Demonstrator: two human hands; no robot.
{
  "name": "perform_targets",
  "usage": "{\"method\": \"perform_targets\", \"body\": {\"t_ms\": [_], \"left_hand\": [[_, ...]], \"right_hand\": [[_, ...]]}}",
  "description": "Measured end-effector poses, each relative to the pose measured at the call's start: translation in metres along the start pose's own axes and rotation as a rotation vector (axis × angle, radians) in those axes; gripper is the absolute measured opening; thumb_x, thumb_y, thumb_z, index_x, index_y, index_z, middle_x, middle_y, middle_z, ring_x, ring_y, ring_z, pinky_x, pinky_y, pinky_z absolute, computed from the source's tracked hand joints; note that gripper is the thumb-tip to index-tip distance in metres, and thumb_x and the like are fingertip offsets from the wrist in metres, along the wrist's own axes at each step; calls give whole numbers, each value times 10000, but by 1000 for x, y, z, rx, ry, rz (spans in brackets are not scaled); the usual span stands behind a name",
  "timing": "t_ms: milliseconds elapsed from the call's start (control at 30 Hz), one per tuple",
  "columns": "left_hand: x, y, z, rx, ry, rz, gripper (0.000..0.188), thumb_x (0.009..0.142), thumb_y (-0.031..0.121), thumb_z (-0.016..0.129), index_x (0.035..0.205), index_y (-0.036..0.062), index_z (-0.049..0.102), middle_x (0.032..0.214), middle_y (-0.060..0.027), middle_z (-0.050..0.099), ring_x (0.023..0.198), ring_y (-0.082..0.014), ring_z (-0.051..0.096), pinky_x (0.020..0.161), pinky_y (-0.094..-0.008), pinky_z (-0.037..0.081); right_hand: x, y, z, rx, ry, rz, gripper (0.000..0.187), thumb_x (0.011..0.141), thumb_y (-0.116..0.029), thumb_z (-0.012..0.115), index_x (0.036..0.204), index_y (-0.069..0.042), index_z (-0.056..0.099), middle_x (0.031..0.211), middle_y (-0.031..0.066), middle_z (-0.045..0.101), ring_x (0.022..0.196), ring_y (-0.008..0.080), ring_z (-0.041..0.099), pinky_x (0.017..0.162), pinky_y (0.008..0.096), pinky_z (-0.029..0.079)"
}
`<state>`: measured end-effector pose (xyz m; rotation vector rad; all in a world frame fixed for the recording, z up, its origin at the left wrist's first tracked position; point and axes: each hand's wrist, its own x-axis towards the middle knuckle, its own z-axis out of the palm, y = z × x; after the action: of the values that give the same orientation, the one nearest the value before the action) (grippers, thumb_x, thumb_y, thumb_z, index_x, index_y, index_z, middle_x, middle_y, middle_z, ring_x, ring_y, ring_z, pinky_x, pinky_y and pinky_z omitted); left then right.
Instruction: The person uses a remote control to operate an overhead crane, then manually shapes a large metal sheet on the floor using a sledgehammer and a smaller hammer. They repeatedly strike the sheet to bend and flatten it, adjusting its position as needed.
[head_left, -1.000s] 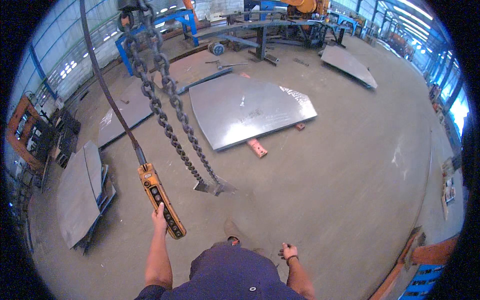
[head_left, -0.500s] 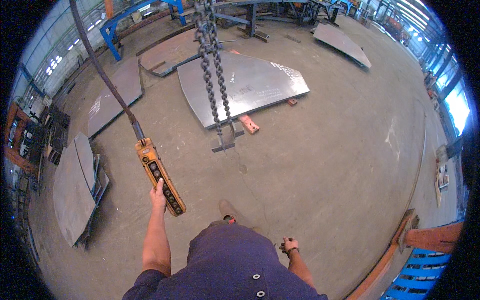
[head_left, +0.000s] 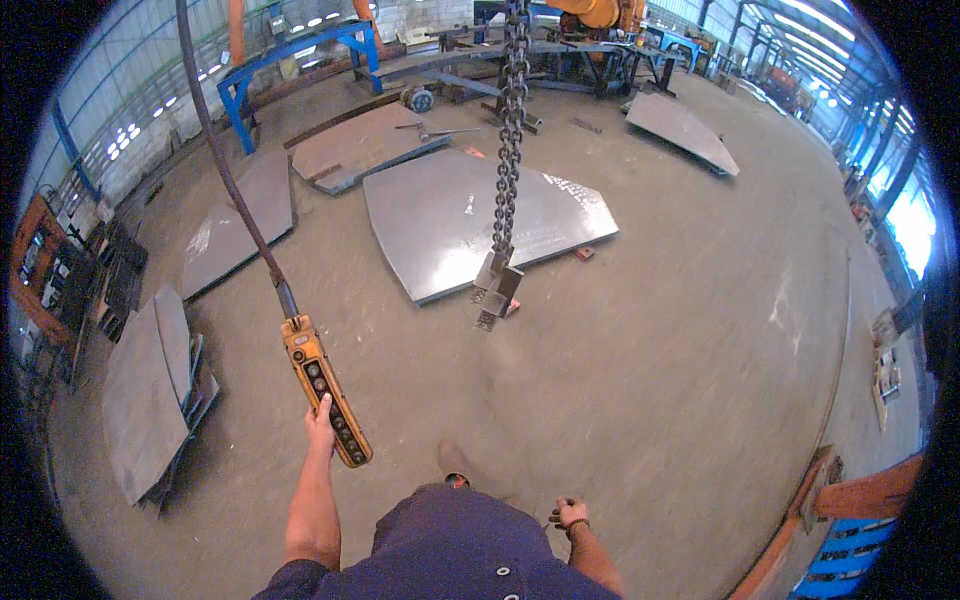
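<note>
My left hand (head_left: 320,432) is wrapped round a long yellow crane pendant control (head_left: 322,385), its thumb on the column of dark round buttons. A dark cable (head_left: 235,190) rises from the pendant's upper end. Beside my body at the right hangs my right hand (head_left: 571,513), loosely curled with fingers apart and holding nothing I can see. Two lifting chains (head_left: 508,150) hang ahead of me, with metal plate clamps (head_left: 498,283) at their lower ends. From here the clamps overlap the near edge of a large grey steel plate (head_left: 430,220); I cannot tell whether they touch it.
Further cut plates lie around: a stack (head_left: 145,400) at the left, a plate (head_left: 245,220) behind it, a rusty plate (head_left: 365,145) and one at the far right (head_left: 682,132). A blue trestle (head_left: 300,60) stands at the back. An orange beam (head_left: 868,487) borders the lower right.
The chains and clamps have shifted to the right and turned. My view has tilted up, showing more of the far end. My left hand keeps its hold on the pendant control.
</note>
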<state>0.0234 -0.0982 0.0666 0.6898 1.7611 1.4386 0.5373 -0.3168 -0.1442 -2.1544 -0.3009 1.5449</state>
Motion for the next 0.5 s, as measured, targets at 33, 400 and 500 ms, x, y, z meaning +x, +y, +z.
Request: {"method": "perform_targets", "body": {"t_ms": [33, 400, 500], "left_hand": [[0, -1, -3, -6, -34, 12, 442, 860, 401, 666, 1060, 12, 606, 887, -54, 638, 767, -154, 604, 709, -315, 491], [2, -4, 2, 53, -93, -13, 560, 855, 453, 644, 1132, -29, 582, 967, -103, 636, 865, -193, 600, 794, -333, 475], [7, -9, -17, 34, -86, -66, 569, 846, 460, 652, 1111, -41, 594, 968, -94, 635, 864, -194, 600, 801, -334, 473]], "right_hand": [[0, -1, 0, -7, -10, -1, 410, 919, -300, 585, 1196, -5, 523, 931, 152, 680, 669, 260, 684, 545, 373, 516], [29, 34, -1, -165, 27, -19, 391, 914, -288, 576, 1169, 6, 537, 889, 141, 683, 660, 249, 683, 525, 363, 520], [-10, 9, 14, -71, -9, -4, 400, 913, -287, 575, 1178, 8, 526, 886, 146, 682, 649, 247, 678, 521, 363, 520]]}}
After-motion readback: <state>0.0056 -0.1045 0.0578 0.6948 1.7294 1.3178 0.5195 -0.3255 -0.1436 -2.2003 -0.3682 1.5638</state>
